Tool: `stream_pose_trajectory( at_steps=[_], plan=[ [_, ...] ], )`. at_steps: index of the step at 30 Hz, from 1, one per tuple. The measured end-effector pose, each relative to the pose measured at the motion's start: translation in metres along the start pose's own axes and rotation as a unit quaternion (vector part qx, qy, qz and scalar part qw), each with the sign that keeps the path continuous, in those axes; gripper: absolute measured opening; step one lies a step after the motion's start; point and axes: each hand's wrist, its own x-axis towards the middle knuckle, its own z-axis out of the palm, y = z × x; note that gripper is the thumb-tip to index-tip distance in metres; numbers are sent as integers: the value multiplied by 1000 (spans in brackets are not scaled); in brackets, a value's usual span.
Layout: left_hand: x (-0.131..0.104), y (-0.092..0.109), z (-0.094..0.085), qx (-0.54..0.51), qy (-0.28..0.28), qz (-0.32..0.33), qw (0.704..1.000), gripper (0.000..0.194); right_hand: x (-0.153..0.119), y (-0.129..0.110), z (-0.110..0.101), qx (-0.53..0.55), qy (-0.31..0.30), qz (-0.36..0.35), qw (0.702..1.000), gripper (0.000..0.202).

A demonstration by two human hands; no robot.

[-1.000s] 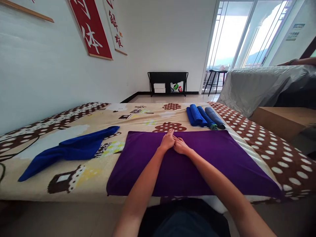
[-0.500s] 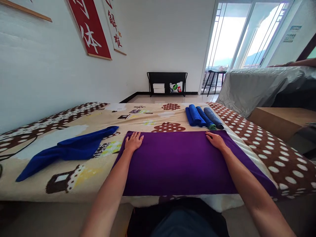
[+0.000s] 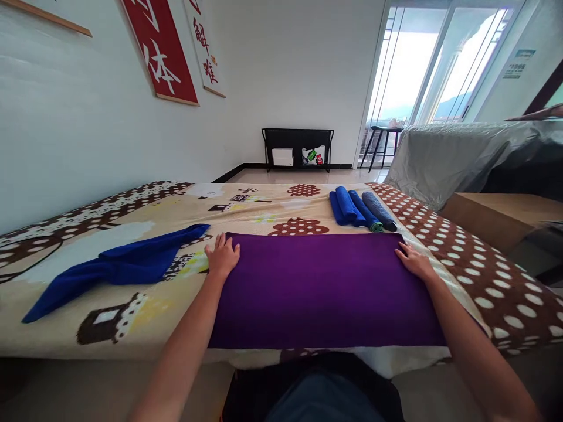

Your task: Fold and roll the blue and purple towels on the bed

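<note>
A purple towel (image 3: pixel 325 287) lies spread out flat in front of me on the patterned blanket (image 3: pixel 264 205). At its far left corner rests my left hand (image 3: pixel 223 256), open, the fingers apart on the towel's edge and the blanket beside it. My right hand (image 3: pixel 414 259) is also open and lies flat at the far right corner, fingertips on the purple cloth. Just beyond that corner are several rolled towels, among them a bright blue roll (image 3: pixel 345 205) and a grey-blue roll (image 3: pixel 379 211). A loose blue towel (image 3: pixel 127 258) lies unevenly to the left.
A sofa under a grey plastic cover (image 3: pixel 435 152) stands at the right, with a cardboard box (image 3: pixel 497 217) before it. Part of another person's hand (image 3: pixel 536 112) shows above the cover. A black rack (image 3: pixel 298 140) and a stool (image 3: pixel 385 138) are farther back.
Both hands have slid outward, the left to the left and the right to the right, onto the towel's far corners. The other person's arm has drawn back toward the right edge.
</note>
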Motion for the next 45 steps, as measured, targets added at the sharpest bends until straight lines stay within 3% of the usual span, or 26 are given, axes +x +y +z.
stream_pose_trajectory(
  at_steps=[3, 5, 7, 9, 12, 15, 17, 19, 22, 24, 27, 29, 32, 35, 37, 39, 42, 45],
  plan=[
    [-54, -13, -12, -29, 43, 120, 991, 52, -43, 17, -4, 27, 34, -52, 998, 66],
    [-99, -34, -16, -45, 12, 189, 981, 52, -79, 37, -4, 61, 45, -127, 989, 63],
    [-139, -61, -16, -42, 42, 159, 986, 51, -117, 57, -1, 81, 70, -173, 979, 57],
    [-168, -86, -15, -54, 89, 133, 986, 49, -151, 70, 7, 81, 138, -163, 973, 53],
    [-184, -108, -15, -95, 147, 145, 974, 46, -190, 69, 19, 73, 278, -112, 951, 49],
    [-181, -107, -23, -119, 196, 150, 962, 37, -211, 47, 19, 77, 345, -66, 933, 50],
    [-179, -92, -36, -132, 227, 138, 955, 32, -218, 23, 9, 99, 358, -36, 928, 47],
    [-182, -66, -52, -151, 246, 143, 947, 31, -222, -8, -6, 132, 360, -53, 922, 41],
    [-191, -11, -72, -187, 243, 207, 929, 38, -226, -71, -22, 168, 328, -178, 912, 31],
    [-201, 33, -76, -199, 216, 265, 919, 45, -230, -120, -22, 161, 299, -254, 905, 32],
    [-219, 98, -64, -181, 137, 362, 904, 55, -242, -194, -6, 142, 235, -333, 902, 41],
    [-229, 132, -50, -162, 101, 392, 900, 60, -250, -231, 8, 129, 198, -364, 901, 44],
    [-235, 150, -31, -135, 77, 383, 910, 63, -254, -252, 25, 111, 189, -359, 907, 45],
    [-227, 118, -20, -99, 72, 334, 935, 60, -246, -220, 29, 76, 211, -321, 920, 43],
    [-216, 70, -16, -77, 106, 283, 950, 60, -235, -174, 28, 57, 237, -277, 929, 43],
    [-205, 10, -12, -70, 147, 229, 960, 59, -225, -115, 26, 55, 260, -229, 936, 44],
    [-196, -76, -4, -88, 190, 209, 955, 59, -214, -28, 25, 71, 274, -199, 938, 42],
    [-195, -124, -1, -103, 224, 196, 949, 57, -209, 30, 25, 79, 307, -133, 939, 47]
  ],
)
